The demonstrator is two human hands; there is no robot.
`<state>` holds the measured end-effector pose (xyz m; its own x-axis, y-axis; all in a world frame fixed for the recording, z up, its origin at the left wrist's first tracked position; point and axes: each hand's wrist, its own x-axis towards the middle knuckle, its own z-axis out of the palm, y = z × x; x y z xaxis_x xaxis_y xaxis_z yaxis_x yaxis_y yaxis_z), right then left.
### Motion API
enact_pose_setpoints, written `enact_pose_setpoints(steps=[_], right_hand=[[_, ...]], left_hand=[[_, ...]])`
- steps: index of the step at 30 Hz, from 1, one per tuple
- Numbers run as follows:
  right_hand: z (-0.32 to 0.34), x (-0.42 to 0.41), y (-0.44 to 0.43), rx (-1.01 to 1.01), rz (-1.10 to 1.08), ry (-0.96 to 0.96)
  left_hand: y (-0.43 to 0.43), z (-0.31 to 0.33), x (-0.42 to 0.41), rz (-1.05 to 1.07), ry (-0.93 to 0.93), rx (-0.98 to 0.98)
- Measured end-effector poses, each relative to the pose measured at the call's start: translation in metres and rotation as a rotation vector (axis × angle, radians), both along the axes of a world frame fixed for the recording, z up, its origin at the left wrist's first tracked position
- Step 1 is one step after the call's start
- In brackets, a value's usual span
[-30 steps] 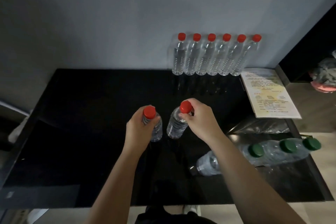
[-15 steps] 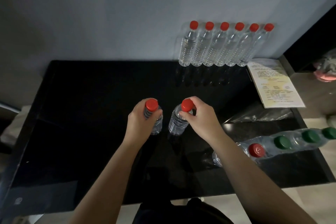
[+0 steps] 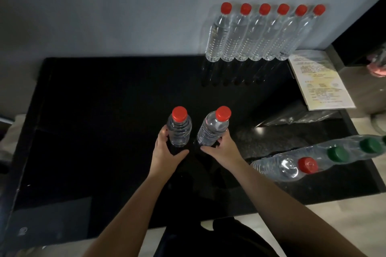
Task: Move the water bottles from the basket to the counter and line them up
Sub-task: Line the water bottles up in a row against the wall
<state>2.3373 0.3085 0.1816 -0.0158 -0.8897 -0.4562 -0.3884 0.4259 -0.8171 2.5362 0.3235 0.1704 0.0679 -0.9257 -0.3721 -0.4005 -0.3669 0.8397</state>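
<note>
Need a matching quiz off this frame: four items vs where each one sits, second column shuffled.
Items
1 six red-capped bottles
2 printed sheet
3 green-capped bottles
4 tilted bottle

Places
a right front part of the counter
b mid-counter, gripped low by the right hand
c in a row along the back wall
d right rear corner of the counter, lying flat

Pairs: 1-c, 2-d, 3-a, 4-b

left grip [image 3: 167,153] clasps left bottle [image 3: 179,129] | right grip [image 3: 222,150] clasps right bottle [image 3: 211,129] | arms forward
</note>
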Motion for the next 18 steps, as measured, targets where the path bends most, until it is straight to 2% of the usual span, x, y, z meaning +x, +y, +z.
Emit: enact_pose_setpoints(steps=[9,14,18], right_hand=[[-0.029,0.013,-0.006,-0.093,-0.156,0.095],[-0.014,0.013,-0.037,-0.089,-0.128,0.086],[0.007,0.017,-0.089,-0.122,-0.128,0.069]], left_hand=[[-0.023,-0.009,-0.006,0.018,0.002,-0.046],[-0.049,0.002,0.005,0.001,0.007,-0.006],[-0.098,0.016,0.008,0.022,-0.055,-0.05]])
